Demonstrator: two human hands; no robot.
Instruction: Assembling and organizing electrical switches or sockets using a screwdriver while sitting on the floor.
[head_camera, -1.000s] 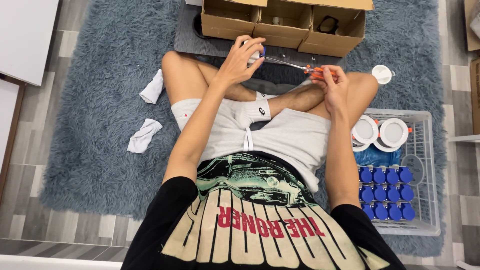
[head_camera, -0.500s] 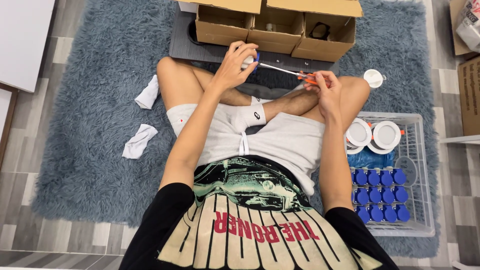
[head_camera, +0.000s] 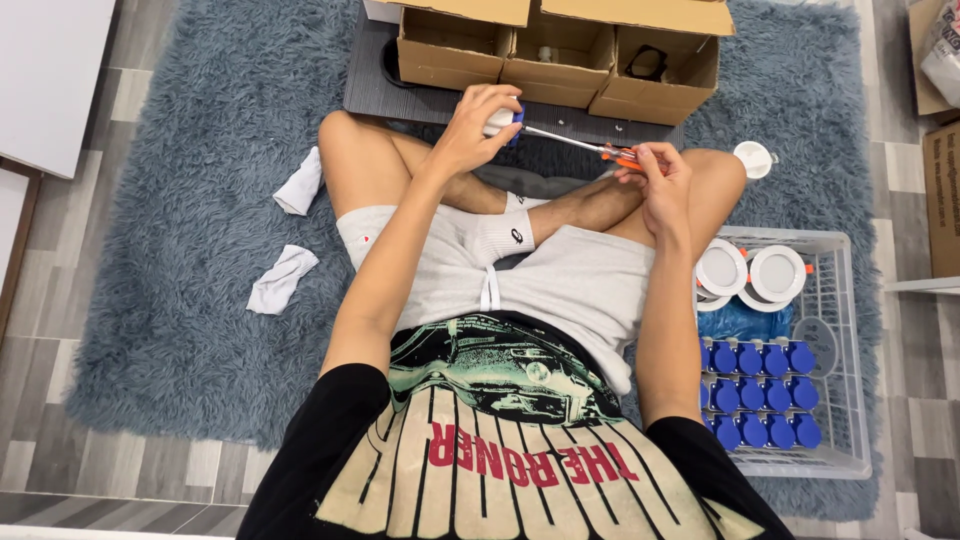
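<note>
- A small white and blue part (head_camera: 503, 122) sits in the left hand (head_camera: 470, 132), held above the crossed legs and just in front of the cardboard boxes (head_camera: 560, 52).
- The left fingers (head_camera: 497, 100) curl around the part, pinching it.
- A screwdriver (head_camera: 590, 148) with an orange handle has its thin shaft running to the part; the tip meets it, though the exact contact is too small to make out.
- The right hand (head_camera: 655, 180) holds the screwdriver, its fingers (head_camera: 640, 158) pressed together around the handle.
- The person sits cross-legged on a grey-blue shaggy rug (head_camera: 200, 250).
- The open boxes stand side by side on a dark board (head_camera: 368, 90) at the rug's far edge.
- A white round cap (head_camera: 752, 159) lies on the rug just beside the right knee.
- A white wire basket (head_camera: 830, 380) stands to the right, holding rows of blue caps (head_camera: 760, 392) and two white round fixtures (head_camera: 750, 270).
- Two white crumpled cloths (head_camera: 283, 280) lie on the rug to the left, well apart from the hands.
</note>
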